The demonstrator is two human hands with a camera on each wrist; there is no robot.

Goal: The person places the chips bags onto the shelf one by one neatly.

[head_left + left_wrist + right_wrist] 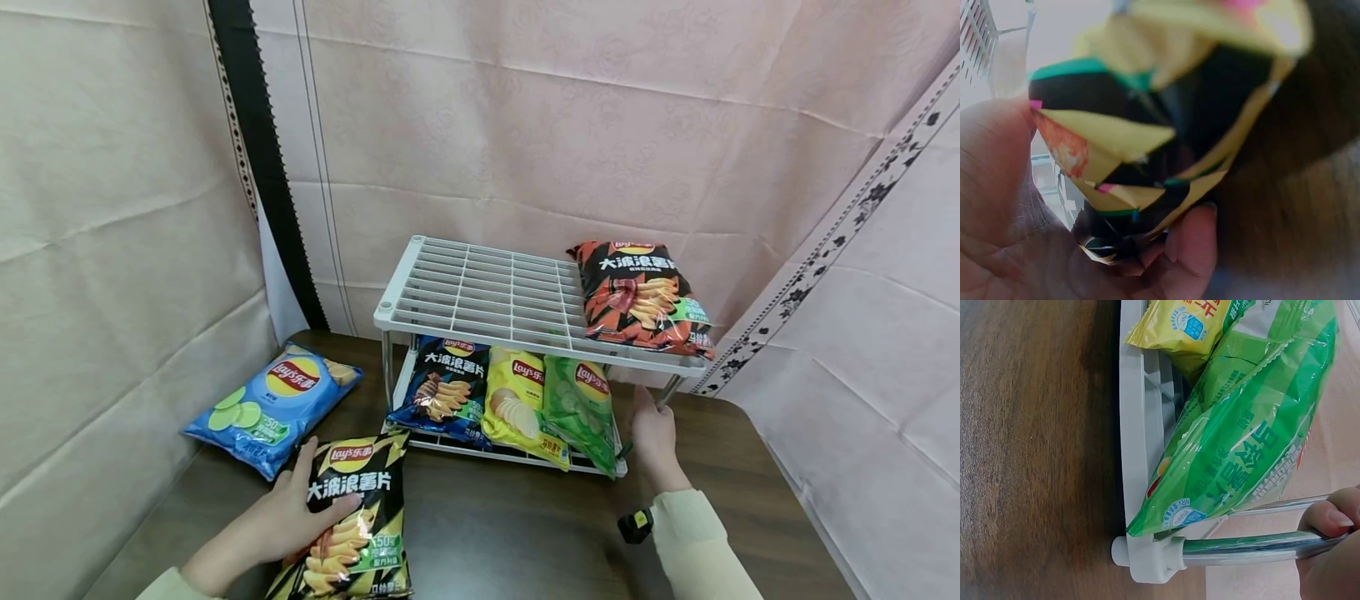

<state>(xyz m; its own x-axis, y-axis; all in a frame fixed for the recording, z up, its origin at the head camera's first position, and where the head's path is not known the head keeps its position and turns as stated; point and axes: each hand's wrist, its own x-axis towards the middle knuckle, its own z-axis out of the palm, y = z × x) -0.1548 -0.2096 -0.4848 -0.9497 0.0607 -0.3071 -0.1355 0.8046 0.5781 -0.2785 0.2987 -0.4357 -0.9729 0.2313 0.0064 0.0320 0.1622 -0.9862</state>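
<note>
My left hand grips a black-and-gold bag of chips at the near left, thumb across its front. In the left wrist view, fingertips curl around the bag's other side. At the right end of a white two-tier rack, my right hand holds a metal post, fingers wrapped on it in the right wrist view. Beside that post, a green chip bag leans on the lower tier, next to a yellow one and a dark blue one.
A red-and-black chip bag lies on the right end of the rack's top tier. Left of the rack, a light blue chip bag lies on the dark wooden table. Pale cloth hangs behind and along both sides.
</note>
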